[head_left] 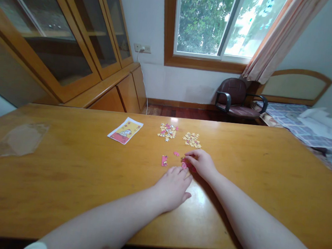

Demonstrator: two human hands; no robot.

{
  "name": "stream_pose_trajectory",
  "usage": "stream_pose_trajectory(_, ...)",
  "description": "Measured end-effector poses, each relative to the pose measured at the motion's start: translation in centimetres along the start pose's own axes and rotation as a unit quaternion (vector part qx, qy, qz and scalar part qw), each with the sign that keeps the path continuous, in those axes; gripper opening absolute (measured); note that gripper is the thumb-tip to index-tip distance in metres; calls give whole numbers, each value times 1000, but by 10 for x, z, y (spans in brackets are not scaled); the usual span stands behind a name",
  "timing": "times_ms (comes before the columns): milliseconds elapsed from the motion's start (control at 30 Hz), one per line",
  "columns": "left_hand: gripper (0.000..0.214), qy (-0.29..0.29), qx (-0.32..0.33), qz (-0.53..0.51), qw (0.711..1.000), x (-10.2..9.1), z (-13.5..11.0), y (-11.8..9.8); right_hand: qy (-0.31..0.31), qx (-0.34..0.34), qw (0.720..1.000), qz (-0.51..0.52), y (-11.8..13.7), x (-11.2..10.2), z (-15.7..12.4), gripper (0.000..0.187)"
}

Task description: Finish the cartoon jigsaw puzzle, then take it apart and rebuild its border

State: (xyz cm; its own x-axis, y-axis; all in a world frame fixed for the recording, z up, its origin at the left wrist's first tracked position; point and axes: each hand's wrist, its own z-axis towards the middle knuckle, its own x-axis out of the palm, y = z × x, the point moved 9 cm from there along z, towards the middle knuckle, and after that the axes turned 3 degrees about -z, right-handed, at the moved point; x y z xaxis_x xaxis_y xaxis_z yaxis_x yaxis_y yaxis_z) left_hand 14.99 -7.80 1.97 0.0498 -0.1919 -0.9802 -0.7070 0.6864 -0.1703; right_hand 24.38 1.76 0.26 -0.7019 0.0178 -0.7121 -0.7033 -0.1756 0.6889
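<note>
My right hand (201,163) rests on the wooden table (63,169), its fingers curled over pink puzzle pieces (184,165) that lie under them. My left hand (173,188) lies flat beside it, fingertips touching the same pink pieces. A small joined pink piece (164,160) and a single pink piece (176,153) lie just left of my right hand. Two piles of loose yellow and pink puzzle pieces (168,131) (192,139) sit farther back. A picture card (125,130) in yellow and red lies to the left of the piles.
A clear plastic bag (19,140) lies at the table's left. Glass-fronted wooden cabinets (74,46) line the left wall. A dark office chair (236,97) stands under the window, and a bed (314,126) is at the right.
</note>
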Motion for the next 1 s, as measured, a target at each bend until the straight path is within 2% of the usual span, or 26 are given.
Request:
stream_pose_trajectory(367, 53, 4, -2, -5, 1000, 0, 1, 0, 23, -3, 998, -61, 6, 4, 3, 10)
stream_pose_trajectory(600, 53, -1, -3, -11, 1000, -2, 1, -1, 20, -30, 996, -83, 7, 6, 5, 11)
stream_pose_trajectory(800, 52, -3, -1, -11, 1000, 0, 2, 0, 49, -63, 990, -117, 12, 12, 5, 14)
stream_pose_trajectory(1000, 52, -1, -5, -9, 1000, -1, 1, -1, 51, -67, 986, -144, 16, 12, 4, 13)
